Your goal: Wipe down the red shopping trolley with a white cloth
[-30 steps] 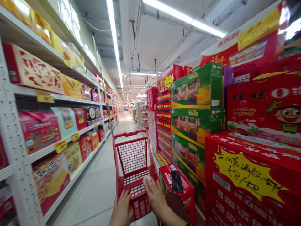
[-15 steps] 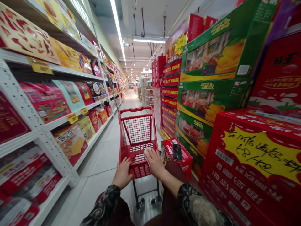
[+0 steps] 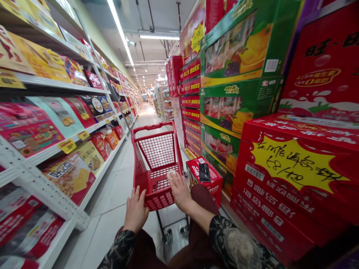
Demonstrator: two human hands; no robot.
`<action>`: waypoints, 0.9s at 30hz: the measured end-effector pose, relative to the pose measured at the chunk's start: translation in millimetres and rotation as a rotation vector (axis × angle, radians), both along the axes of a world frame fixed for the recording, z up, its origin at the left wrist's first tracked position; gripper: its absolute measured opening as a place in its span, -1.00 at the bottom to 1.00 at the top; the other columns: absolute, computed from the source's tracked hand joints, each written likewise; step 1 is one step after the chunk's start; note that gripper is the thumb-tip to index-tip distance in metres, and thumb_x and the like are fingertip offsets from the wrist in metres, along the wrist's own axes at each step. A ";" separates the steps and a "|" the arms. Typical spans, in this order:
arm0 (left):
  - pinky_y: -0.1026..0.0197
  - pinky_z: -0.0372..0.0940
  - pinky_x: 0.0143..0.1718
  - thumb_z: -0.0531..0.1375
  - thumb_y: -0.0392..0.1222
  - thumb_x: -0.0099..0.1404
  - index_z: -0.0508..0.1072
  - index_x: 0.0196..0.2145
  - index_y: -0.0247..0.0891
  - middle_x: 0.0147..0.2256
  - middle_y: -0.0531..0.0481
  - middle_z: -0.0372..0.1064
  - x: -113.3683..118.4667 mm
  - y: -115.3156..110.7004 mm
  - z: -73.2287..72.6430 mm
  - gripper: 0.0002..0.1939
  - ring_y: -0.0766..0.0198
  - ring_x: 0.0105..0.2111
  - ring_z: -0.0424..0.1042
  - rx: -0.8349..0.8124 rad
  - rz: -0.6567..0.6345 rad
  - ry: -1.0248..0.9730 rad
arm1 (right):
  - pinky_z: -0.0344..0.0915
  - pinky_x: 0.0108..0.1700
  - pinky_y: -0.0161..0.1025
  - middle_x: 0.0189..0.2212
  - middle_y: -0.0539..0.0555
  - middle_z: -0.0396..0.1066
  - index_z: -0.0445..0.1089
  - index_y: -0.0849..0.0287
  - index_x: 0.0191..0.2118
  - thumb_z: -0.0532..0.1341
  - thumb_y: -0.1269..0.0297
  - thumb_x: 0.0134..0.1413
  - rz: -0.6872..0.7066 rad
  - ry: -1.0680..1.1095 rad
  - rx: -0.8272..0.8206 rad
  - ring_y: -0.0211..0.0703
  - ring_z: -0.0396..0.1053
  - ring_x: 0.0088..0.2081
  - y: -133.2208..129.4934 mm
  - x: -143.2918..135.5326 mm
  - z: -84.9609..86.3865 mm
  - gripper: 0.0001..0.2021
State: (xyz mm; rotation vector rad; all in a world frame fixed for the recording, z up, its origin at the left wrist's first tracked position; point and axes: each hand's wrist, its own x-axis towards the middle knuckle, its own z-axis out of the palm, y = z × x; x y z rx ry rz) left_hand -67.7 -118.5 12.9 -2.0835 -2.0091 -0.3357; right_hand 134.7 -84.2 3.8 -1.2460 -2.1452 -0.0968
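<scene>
A red plastic shopping cart (image 3: 161, 201) with a grid basket and dark metal legs stands in front of my knees. My left hand (image 3: 136, 210) grips its near left corner, with the fingers on the rim and the thumb low at the side. My right hand (image 3: 179, 190) is at the near right rim, its fingers pressed on a crumpled white wipe (image 3: 171, 174). Most of the wipe is hidden beneath those fingers; whether it is tissue or cloth I cannot tell. Grid floor shows inside the basket.
A red carton (image 3: 215, 186) with a black phone (image 3: 204, 172) on top stands right of the cart. Stacked green boxes (image 3: 241, 97) and red cartons (image 3: 269, 209) line the right side. White shelves (image 3: 53, 186) of packaged snacks run along the left. The tiled aisle (image 3: 112, 179) stretches ahead.
The view has turned slightly right, so the cart and shelves sit further left. My right hand has shifted slightly along the rim with the white wipe. My left hand stays at the corner.
</scene>
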 end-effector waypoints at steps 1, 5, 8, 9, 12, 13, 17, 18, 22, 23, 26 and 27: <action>-0.10 -0.06 0.15 0.01 -0.34 0.09 0.15 0.10 -0.37 0.23 -0.26 -0.12 0.8 -0.9 -3.9 -0.43 0.04 0.25 -0.25 0.010 -0.001 -0.008 | -0.12 0.19 0.10 0.23 0.17 -0.08 0.02 0.23 0.21 -0.05 0.58 0.07 -0.041 0.020 0.011 -0.02 -0.28 0.27 -0.8 5.6 -0.7 -0.46; -0.09 0.00 0.13 0.02 -0.33 0.07 0.08 0.13 -0.45 0.20 -0.33 -0.07 2.4 0.0 -14.5 -0.38 -0.01 0.24 -0.22 0.051 -0.028 -0.021 | -0.04 0.17 0.09 0.22 0.20 -0.05 0.07 0.30 0.17 -0.04 0.60 0.04 -0.032 0.025 0.085 -0.03 -0.32 0.27 -6.4 -6.8 -6.4 -0.48; -0.08 0.02 0.12 0.03 -0.32 0.06 0.08 0.14 -0.47 0.21 -0.33 -0.09 1.7 1.2 -12.8 -0.36 -0.03 0.24 -0.21 0.032 -0.031 -0.007 | 0.02 0.15 0.06 0.21 0.20 -0.02 0.17 0.31 0.11 -0.01 0.55 0.08 0.079 -0.029 0.120 -0.01 -0.30 0.27 -8.1 -36.6 -9.8 -0.56; -0.07 0.01 0.13 0.03 -0.32 0.06 0.07 0.14 -0.47 0.21 -0.32 -0.10 1.4 1.0 -10.8 -0.35 -0.03 0.24 -0.21 0.013 -0.029 -0.002 | 0.03 0.15 0.05 0.21 0.20 -0.02 0.19 0.32 0.10 0.00 0.54 0.08 0.110 -0.047 0.125 -0.01 -0.29 0.27 -7.9 -43.9 -10.5 -0.57; -0.07 -0.04 0.15 0.03 -0.32 0.04 0.03 0.17 -0.45 0.23 -0.28 -0.15 0.9 -0.8 -4.4 -0.31 -0.01 0.24 -0.21 -0.043 -0.015 0.019 | 0.03 0.15 0.04 0.21 0.20 0.00 0.20 0.30 0.10 0.00 0.53 0.09 0.171 -0.095 0.140 -0.01 -0.26 0.27 -4.8 -44.4 -11.6 -0.58; -0.08 -0.07 0.16 0.03 -0.32 0.04 0.02 0.18 -0.44 0.24 -0.26 -0.16 1.1 -1.3 -3.0 -0.30 0.00 0.24 -0.21 -0.054 -0.006 0.025 | 0.02 0.15 0.05 0.20 0.19 0.01 0.20 0.28 0.11 -0.02 0.55 0.08 0.171 -0.103 0.146 -0.02 -0.26 0.27 -2.9 -37.1 -11.7 -0.56; -0.14 -0.16 0.17 0.02 -0.30 0.04 -0.01 0.19 -0.37 0.25 -0.20 -0.17 3.9 -1.3 -1.7 -0.28 0.05 0.24 -0.21 -0.075 0.022 0.038 | -0.03 0.17 0.07 0.21 0.17 -0.01 0.07 0.21 0.19 -0.07 0.61 0.04 0.037 -0.069 0.146 -0.07 -0.27 0.27 5.3 2.6 -10.9 -0.45; -0.15 -0.17 0.17 0.02 -0.31 0.03 -0.02 0.19 -0.36 0.25 -0.20 -0.18 5.1 -0.9 -1.9 -0.27 0.05 0.25 -0.22 -0.076 0.025 0.037 | -0.04 0.17 0.07 0.22 0.18 -0.04 0.03 0.21 0.20 -0.08 0.63 0.03 -0.003 -0.056 0.140 -0.08 -0.27 0.27 5.9 7.5 -10.5 -0.43; -0.15 -0.15 0.16 0.01 -0.32 0.01 -0.02 0.20 -0.38 0.25 -0.22 -0.20 9.3 1.3 -1.0 -0.26 0.05 0.25 -0.23 -0.081 0.043 0.033 | -0.01 0.16 0.05 0.22 0.20 -0.06 0.00 0.29 0.21 -0.10 0.67 -0.02 -0.006 -0.041 0.119 -0.06 -0.28 0.27 1.2 -15.3 -10.7 -0.39; -0.15 -0.14 0.16 0.01 -0.32 0.01 -0.02 0.20 -0.38 0.25 -0.23 -0.20 9.9 1.9 -0.2 -0.25 0.05 0.25 -0.22 -0.089 0.047 0.039 | 0.00 0.16 0.04 0.22 0.20 -0.04 0.03 0.30 0.20 -0.09 0.67 -0.02 0.025 -0.047 0.121 -0.05 -0.28 0.27 -0.3 -27.5 -11.3 -0.40; -0.17 -0.15 0.16 0.00 -0.33 0.01 -0.03 0.20 -0.38 0.25 -0.23 -0.20 10.4 3.6 3.2 -0.25 0.05 0.25 -0.23 -0.123 0.055 0.060 | 0.03 0.15 0.03 0.21 0.20 -0.01 0.11 0.31 0.16 -0.06 0.65 -0.01 0.104 -0.073 0.130 -0.04 -0.27 0.27 -1.1 -53.4 -12.3 -0.44; -0.18 -0.16 0.16 -0.01 -0.33 0.02 -0.04 0.20 -0.37 0.25 -0.22 -0.21 10.3 3.9 4.4 -0.26 0.06 0.25 -0.22 -0.133 0.058 0.062 | 0.03 0.15 0.03 0.21 0.19 -0.01 0.12 0.30 0.16 -0.06 0.64 -0.01 0.123 -0.088 0.132 -0.04 -0.26 0.27 0.1 -53.9 -12.2 -0.45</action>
